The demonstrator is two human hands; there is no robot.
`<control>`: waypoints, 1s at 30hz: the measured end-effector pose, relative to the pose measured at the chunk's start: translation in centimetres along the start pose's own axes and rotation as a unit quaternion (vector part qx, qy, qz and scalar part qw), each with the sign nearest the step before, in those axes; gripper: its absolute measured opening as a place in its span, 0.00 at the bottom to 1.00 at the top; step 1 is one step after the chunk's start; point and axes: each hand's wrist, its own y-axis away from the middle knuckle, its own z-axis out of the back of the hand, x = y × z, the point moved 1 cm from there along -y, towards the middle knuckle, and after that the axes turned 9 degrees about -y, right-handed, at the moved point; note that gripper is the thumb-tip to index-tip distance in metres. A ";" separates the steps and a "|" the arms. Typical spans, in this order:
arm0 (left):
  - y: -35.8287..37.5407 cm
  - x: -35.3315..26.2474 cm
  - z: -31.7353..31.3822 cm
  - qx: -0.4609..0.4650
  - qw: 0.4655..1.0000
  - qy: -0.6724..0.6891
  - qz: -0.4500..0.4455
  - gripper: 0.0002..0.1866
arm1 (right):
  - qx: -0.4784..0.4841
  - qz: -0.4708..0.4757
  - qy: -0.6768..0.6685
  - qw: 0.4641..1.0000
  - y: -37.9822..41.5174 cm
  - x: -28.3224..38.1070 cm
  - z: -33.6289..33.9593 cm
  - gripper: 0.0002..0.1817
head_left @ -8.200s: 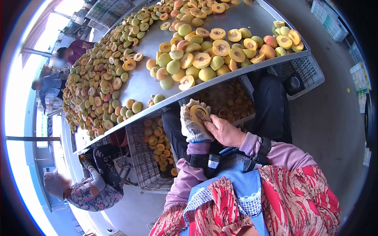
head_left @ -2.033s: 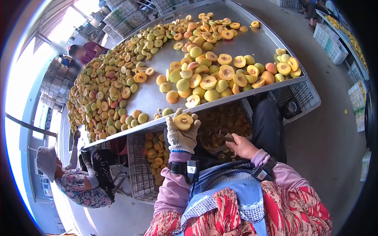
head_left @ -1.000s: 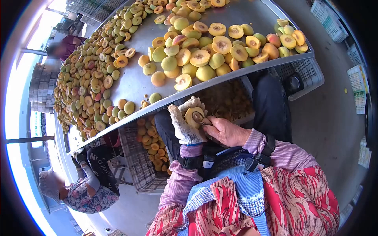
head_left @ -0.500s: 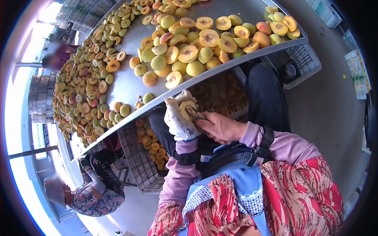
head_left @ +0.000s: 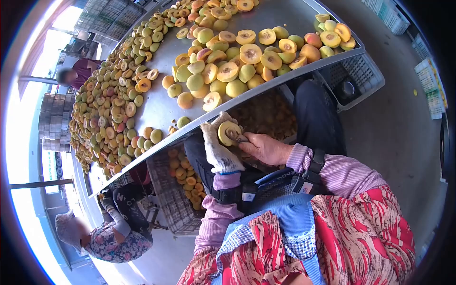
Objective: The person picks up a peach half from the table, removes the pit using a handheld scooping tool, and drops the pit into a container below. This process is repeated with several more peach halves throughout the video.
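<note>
My left hand (head_left: 219, 151), in a white knitted glove, holds a halved yellow peach (head_left: 229, 133) with its cut face up, just off the metal table's front edge. My bare right hand (head_left: 267, 148) is closed around a small tool whose metal end (head_left: 241, 138) meets the cut face of the fruit. Most of the tool is hidden by my fingers. Beyond my hands, many peach halves (head_left: 228, 71) lie on the metal table (head_left: 159, 107).
A crate (head_left: 173, 216) of peach halves stands below the table at left. Another crate (head_left: 363, 78) holds a dark container (head_left: 346, 89) at right. One person (head_left: 116, 240) sits at lower left, another (head_left: 85, 71) is at upper left.
The peach half in my left hand is turned, so more of its cut face shows. My right hand has shifted slightly. The view has moved a little.
</note>
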 end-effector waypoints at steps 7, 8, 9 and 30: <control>0.1 -0.7 0.4 -0.054 0.993 -0.076 0.065 0.24 | -0.022 0.102 0.175 0.979 0.6 -0.2 -0.7 0.20; 0.3 -0.7 0.2 -0.069 0.990 -0.116 0.033 0.23 | 0.002 0.026 0.094 0.995 0.6 0.0 -0.8 0.19; 0.5 -0.9 -0.1 -0.084 0.984 -0.155 0.000 0.21 | 0.025 -0.049 0.011 0.998 0.8 0.7 -1.0 0.19; 0.4 -1.0 0.4 0.071 0.977 -0.197 0.026 0.27 | 0.028 0.005 0.067 0.997 2.5 0.0 0.1 0.19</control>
